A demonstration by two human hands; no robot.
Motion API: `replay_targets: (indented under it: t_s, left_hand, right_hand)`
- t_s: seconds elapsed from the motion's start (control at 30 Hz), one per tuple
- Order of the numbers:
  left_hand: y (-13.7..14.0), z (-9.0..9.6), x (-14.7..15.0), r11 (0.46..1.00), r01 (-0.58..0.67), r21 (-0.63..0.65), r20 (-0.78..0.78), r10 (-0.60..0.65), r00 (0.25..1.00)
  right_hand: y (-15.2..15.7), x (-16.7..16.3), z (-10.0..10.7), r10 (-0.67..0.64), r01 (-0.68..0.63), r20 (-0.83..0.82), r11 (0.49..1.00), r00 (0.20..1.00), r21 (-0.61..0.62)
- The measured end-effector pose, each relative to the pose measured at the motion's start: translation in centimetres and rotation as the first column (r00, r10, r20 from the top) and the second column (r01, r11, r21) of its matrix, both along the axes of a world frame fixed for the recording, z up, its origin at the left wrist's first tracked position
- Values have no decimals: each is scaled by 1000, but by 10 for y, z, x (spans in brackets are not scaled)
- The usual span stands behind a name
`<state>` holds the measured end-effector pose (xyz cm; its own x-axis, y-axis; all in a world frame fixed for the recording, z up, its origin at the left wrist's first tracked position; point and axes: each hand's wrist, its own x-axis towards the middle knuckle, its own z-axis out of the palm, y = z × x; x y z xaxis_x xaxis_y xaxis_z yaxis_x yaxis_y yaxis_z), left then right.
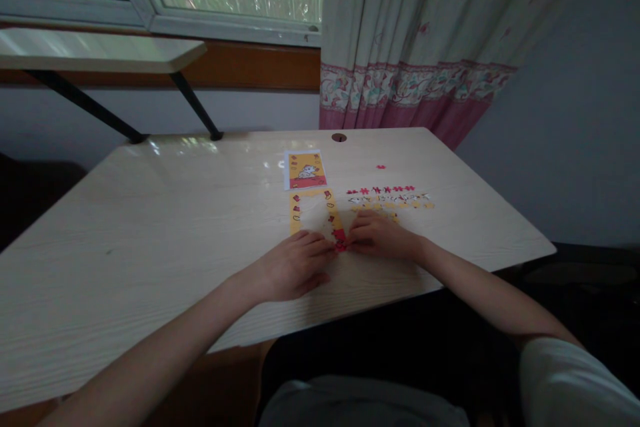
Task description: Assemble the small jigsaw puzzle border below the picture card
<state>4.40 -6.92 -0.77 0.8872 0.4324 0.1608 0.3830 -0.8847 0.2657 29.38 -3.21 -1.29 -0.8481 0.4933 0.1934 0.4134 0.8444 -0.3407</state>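
Note:
A partly assembled jigsaw puzzle [293, 223] lies on the table, with yellow edges around a bare middle and red pieces at its lower right corner. My left hand [299, 263] is closed, its fingertips touching a red puzzle piece [341, 246] at that corner. From the right, my right hand [377, 235] reaches the same piece, thumb and fingers drawn together at its edge. Rows of loose pieces, red [387, 190], white [400, 199] and yellow [420, 205], lie beyond my right hand, which covers part of them. Just above the puzzle sits a printed reference picture [307, 171] of a white animal.
One red piece [381, 167] lies apart, farther back on the pale wooden table [200, 213]. A raised shelf [105, 53] on black legs stands at the back left. Behind the table are a window and a floral curtain [400, 33]. A round cable hole [339, 137] is near the back edge.

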Motion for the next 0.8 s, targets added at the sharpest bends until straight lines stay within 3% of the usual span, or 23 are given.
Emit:
replay_targets:
  t_s: [0.8]
  left_hand:
    - [-4, 4, 2, 999, -10, 51, -82, 14, 997]
  right_hand:
    - [0, 0, -2, -7, 7, -24, 1000, 1000, 15]
